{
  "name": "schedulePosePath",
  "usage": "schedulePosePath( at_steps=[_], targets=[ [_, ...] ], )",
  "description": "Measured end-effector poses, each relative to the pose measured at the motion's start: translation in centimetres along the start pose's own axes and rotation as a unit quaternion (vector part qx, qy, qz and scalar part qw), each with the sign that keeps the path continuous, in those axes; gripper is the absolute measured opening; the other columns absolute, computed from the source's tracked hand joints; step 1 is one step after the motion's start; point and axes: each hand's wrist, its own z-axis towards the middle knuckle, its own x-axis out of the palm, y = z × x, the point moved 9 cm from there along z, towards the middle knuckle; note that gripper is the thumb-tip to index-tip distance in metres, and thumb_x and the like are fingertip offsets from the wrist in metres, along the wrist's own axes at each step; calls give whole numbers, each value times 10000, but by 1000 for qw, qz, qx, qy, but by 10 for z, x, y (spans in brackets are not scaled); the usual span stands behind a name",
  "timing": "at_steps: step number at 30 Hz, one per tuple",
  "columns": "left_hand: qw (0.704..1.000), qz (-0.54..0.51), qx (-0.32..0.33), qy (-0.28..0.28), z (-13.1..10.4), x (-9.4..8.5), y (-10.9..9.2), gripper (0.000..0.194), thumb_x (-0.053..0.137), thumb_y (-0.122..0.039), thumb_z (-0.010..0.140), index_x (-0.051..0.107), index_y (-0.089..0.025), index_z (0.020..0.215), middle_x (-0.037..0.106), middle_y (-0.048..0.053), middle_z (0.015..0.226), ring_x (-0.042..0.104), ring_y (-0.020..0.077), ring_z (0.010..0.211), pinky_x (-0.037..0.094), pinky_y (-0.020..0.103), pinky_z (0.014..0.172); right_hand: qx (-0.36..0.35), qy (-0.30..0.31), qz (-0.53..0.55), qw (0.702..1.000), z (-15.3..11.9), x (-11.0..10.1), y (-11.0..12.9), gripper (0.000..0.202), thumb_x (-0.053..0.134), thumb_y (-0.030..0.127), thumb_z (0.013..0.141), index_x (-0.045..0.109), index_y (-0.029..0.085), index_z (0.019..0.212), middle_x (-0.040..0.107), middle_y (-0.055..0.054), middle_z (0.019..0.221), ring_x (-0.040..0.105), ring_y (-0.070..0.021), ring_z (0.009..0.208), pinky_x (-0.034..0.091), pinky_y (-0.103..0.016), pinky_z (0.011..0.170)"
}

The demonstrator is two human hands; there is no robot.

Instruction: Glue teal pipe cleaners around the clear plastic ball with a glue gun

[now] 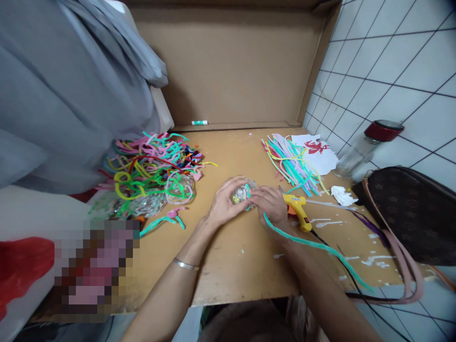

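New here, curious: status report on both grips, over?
Left grip and right grip: both on clear object. Turquoise strand: across right forearm. Possible obstacle: yellow glue gun beside right grip.

Clear roundish thing (pixel 238 194): it's sitting snug between the left hand (pixel 228 202) and right hand (pixel 272 204), looking see-through and kinda shiny, mostly getting covered so I can't tell the full shape
Its colours: yellow and teal bits are showing, can't tell if they're inside or on top
Teal fuzzy strip (pixel 315 243): it's trailing out by the right hand, bending gently off rightward, far end hanging free
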Motion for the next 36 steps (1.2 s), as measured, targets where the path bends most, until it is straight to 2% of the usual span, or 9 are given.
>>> schedulePosePath(
  at_steps=[6,15,21,30,36],
  targets=[
    [1000,-3,15,3,0,-1,-2,490,669,-354,779,530,-196,1222,604,133,1251,573,262,1176,453,452,1018,13,7,13,1000,-1,1,-1,244,476,148,894,697,248,863,744,6,949,623,-133,953,422,-282,816],
    [999,24,31,29,-1,2,-5,405,637,-381,819,538,-192,1164,564,147,1270,548,257,1191,455,442,1009,-7,-7,-9,1000,3,-4,4,218,481,140,897,670,225,828,749,13,920,638,-138,908,428,-282,781],
    [999,31,27,36,-1,2,-6,381,624,-382,830,546,-191,1150,547,153,1285,545,249,1200,453,429,1016,11,23,-2,1000,-2,4,-2,214,486,172,907,682,246,865,743,14,978,630,-138,965,420,-288,823],
    [999,19,35,32,-2,3,-6,376,639,-353,821,542,-186,1143,558,146,1281,544,254,1205,442,434,1021,4,-3,6,1000,1,-2,1,207,482,159,903,669,224,842,743,7,954,631,-138,938,428,-281,816],
    [1000,-10,-25,5,-4,1,5,571,698,-387,764,434,-193,1232,569,151,1281,571,266,1169,458,437,1001,22,1,19,1000,3,-2,1,222,462,142,895,663,228,862,742,7,949,632,-146,935,432,-294,803]
  ],
)
